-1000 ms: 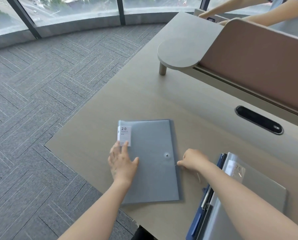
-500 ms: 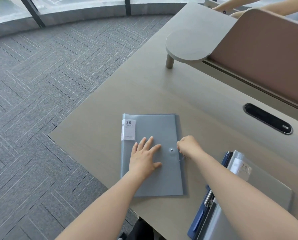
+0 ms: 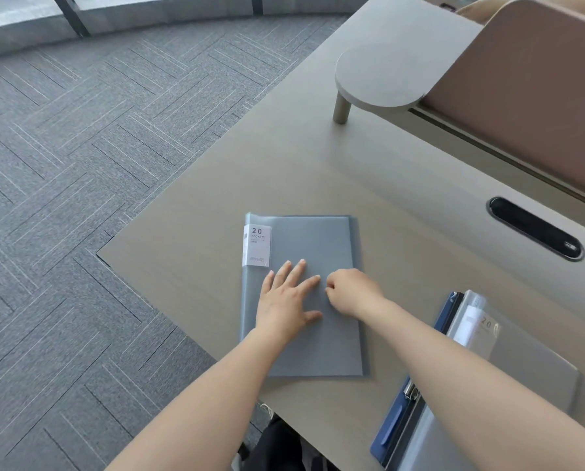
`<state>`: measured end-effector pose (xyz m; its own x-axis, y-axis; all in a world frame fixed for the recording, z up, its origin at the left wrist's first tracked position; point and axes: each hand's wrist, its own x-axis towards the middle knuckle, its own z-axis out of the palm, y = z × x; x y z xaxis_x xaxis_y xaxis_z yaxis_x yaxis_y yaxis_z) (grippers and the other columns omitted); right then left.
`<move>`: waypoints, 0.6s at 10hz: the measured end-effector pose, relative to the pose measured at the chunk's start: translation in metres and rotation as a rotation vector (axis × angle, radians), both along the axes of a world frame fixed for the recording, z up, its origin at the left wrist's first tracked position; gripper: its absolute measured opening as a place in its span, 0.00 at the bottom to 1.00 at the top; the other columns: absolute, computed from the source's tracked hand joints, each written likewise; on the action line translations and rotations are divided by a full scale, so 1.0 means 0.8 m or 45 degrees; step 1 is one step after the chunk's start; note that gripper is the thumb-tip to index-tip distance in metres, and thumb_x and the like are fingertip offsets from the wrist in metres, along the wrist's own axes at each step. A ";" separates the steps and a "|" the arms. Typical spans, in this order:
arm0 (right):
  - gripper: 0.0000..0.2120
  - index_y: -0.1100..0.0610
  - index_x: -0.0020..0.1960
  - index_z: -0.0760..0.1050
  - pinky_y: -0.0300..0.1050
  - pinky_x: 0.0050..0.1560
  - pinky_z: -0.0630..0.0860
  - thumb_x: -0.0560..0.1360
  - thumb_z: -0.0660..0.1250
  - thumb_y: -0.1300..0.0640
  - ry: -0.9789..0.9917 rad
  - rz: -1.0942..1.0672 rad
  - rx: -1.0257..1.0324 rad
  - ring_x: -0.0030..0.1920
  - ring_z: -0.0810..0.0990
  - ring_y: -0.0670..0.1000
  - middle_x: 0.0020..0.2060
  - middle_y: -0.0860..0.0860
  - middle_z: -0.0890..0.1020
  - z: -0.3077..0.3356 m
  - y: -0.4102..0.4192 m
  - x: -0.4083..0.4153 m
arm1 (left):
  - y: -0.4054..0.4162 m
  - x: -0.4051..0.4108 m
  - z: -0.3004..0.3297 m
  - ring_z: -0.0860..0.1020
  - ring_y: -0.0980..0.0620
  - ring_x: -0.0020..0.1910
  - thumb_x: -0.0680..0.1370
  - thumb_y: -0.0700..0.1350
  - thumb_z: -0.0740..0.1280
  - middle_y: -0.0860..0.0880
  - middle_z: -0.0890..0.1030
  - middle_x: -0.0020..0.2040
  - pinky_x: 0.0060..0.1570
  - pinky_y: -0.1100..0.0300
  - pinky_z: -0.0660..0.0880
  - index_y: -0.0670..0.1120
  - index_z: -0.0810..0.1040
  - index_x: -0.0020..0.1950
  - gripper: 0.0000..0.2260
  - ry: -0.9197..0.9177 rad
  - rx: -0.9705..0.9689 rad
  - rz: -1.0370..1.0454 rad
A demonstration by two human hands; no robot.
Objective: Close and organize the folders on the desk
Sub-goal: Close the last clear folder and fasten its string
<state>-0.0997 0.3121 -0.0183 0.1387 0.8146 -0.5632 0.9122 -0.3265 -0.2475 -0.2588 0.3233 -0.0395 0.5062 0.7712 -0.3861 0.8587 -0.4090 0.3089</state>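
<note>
A closed grey translucent folder (image 3: 315,239) with a white "20 pockets" label (image 3: 257,245) lies flat near the desk's front left corner. My left hand (image 3: 286,300) rests flat on its cover, fingers spread. Just to the right, my right hand (image 3: 352,292) has its fingers pinched together on the cover over the button clasp, which it hides. At the right, a second grey folder (image 3: 529,362) lies closed on top of a blue clipboard (image 3: 396,426), partly under my right forearm.
The beige desk (image 3: 284,158) ends at carpet on the left. A round raised shelf (image 3: 376,79) on a short leg and a pink divider panel (image 3: 529,96) stand behind. A black cable slot (image 3: 536,229) is sunk into the desk at right. Another person's arm (image 3: 478,8) shows beyond the divider.
My left hand slid from the folder's left edge onto the middle of its cover. My right hand moved left from the folder's right edge onto the button clasp.
</note>
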 end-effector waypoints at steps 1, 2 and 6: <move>0.11 0.54 0.48 0.79 0.43 0.42 0.68 0.77 0.58 0.55 -0.039 0.037 0.000 0.52 0.80 0.59 0.51 0.55 0.83 -0.002 -0.012 -0.003 | 0.000 0.000 0.001 0.45 0.51 0.81 0.75 0.61 0.67 0.55 0.48 0.82 0.78 0.51 0.43 0.62 0.59 0.77 0.32 0.010 -0.007 -0.004; 0.09 0.54 0.42 0.76 0.43 0.40 0.67 0.76 0.58 0.56 -0.027 0.007 -0.049 0.49 0.80 0.59 0.48 0.55 0.83 -0.001 -0.025 0.007 | 0.001 -0.001 0.002 0.45 0.51 0.81 0.76 0.61 0.66 0.55 0.48 0.82 0.78 0.51 0.43 0.62 0.59 0.77 0.32 0.022 -0.006 -0.010; 0.12 0.55 0.29 0.66 0.43 0.30 0.61 0.70 0.59 0.61 0.106 -0.428 -0.118 0.31 0.66 0.55 0.27 0.51 0.72 0.004 -0.015 0.056 | -0.001 -0.001 0.004 0.45 0.51 0.81 0.76 0.61 0.66 0.55 0.48 0.82 0.78 0.51 0.43 0.62 0.59 0.77 0.31 0.020 0.004 -0.022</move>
<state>-0.0545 0.3000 -0.0149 0.3408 0.6759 -0.6534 0.7282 -0.6294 -0.2713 -0.2595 0.3228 -0.0363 0.5137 0.7633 -0.3918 0.8560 -0.4250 0.2942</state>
